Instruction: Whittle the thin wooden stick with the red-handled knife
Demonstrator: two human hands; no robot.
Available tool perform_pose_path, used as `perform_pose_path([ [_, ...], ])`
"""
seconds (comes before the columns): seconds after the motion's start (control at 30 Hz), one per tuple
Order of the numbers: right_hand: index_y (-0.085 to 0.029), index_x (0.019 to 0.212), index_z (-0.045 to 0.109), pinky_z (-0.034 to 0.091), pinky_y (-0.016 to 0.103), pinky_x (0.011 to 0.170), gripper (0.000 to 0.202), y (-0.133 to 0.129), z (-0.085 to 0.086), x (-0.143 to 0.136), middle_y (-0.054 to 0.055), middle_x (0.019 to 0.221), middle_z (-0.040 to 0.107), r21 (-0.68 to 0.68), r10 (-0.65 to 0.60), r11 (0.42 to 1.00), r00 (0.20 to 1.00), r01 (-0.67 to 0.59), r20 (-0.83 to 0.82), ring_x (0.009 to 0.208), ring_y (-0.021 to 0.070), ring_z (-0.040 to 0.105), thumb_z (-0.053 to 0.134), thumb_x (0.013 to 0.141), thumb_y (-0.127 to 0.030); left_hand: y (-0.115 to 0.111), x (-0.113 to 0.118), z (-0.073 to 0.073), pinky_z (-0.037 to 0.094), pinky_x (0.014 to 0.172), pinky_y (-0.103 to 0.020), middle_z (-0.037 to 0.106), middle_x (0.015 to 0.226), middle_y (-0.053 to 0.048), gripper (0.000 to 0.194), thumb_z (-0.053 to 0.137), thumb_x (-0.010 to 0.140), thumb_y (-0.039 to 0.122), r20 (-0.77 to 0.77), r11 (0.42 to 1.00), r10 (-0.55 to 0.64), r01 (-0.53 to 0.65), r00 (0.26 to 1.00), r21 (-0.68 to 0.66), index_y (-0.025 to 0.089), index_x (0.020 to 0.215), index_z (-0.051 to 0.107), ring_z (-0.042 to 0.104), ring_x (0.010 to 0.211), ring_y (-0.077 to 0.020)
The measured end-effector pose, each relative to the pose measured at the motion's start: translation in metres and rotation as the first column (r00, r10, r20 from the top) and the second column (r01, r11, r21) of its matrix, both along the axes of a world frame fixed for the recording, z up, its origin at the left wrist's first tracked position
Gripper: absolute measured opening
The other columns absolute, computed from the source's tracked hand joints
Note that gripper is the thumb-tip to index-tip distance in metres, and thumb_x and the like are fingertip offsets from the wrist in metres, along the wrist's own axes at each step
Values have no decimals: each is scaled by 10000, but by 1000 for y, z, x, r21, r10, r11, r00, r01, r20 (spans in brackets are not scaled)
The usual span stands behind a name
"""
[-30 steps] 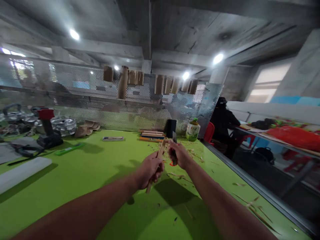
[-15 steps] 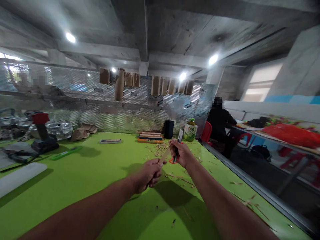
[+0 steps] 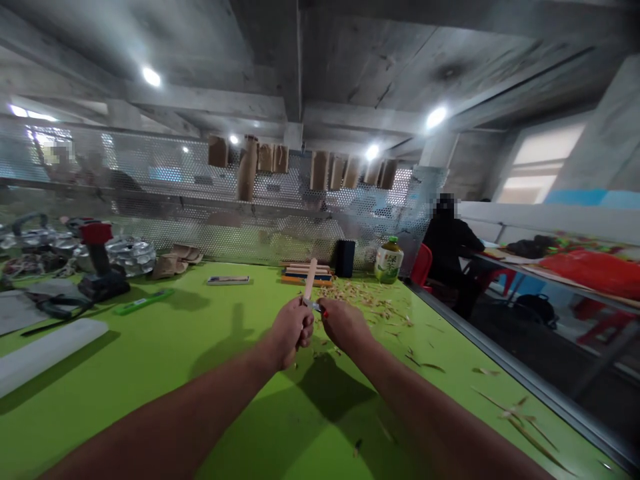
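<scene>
Centrally, hands (image 3: 293, 330), flat wooden strip (image 3: 311, 279), metal-bladed knife (image 3: 314, 305)

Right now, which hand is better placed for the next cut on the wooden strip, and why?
Right, I'd judge: the right hand holds the knife, its blade at the wooden strip, while the left hand grips the strip's lower part.

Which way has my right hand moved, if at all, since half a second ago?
Yes, your right hand moved leftward and nearer you, away from the green-capped bottle.
</scene>
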State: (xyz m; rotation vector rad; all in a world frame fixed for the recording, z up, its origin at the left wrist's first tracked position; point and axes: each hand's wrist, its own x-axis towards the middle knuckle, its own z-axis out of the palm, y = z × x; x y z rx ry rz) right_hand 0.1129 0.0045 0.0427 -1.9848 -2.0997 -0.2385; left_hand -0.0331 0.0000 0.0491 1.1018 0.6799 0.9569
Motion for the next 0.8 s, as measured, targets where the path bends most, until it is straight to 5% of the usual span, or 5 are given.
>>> perform_pose_path([
  [0.37, -203, 905, 654, 336, 244, 644, 263, 8, 7, 8, 86, 867, 698, 117, -26, 993, 1000, 24, 11, 771, 173, 616, 393, 911, -232, -23, 5, 22, 163, 361, -175, 333, 562, 95, 80, 424, 847, 200, -169, 999, 50, -52, 984, -5, 206, 924, 445, 246, 380, -45],
  [0.5, -209, 1039, 661, 377, 267, 689, 314, 23, 7, 46, 110, 928, 700, 88, -258, 959, 958, 270, -126, 814, 200, 638, 374, 912, -222, -47, 11, 11, 202, 345, -182, 375, 590, 83, 190, 440, 867, 229, -228, 993, -101, 86, 968, -76, 195, 1053, 461, 259, 393, -53],
  [0.6, -190, 1067, 676, 395, 280, 673, 357, 31, 9, 81, 136, 975, 696, 22, -383, 917, 894, 399, -234, 844, 225, 647, 363, 908, -254, -57, 14, 0, 271, 349, -186, 394, 620, 78, 270, 477, 872, 281, -178, 974, -223, 225, 958, -9, 195, 1127, 451, 279, 406, -57],
  [0.7, -181, 1100, 664, 384, 269, 644, 377, 30, 12, 87, 135, 967, 698, 42, -415, 893, 854, 449, -313, 839, 219, 648, 350, 915, -275, -48, 12, -1, 296, 359, -186, 392, 624, 76, 255, 467, 860, 245, -145, 992, -120, 123, 982, 10, 181, 1107, 455, 286, 416, -59],
  [0.8, -210, 1144, 641, 363, 261, 639, 349, 23, 11, 60, 109, 962, 707, 95, -310, 931, 903, 352, -297, 824, 206, 644, 394, 904, -271, -30, 7, 5, 276, 356, -180, 367, 601, 80, 193, 443, 829, 182, -154, 1000, -4, 7, 988, 21, 181, 1021, 468, 280, 410, -58],
])
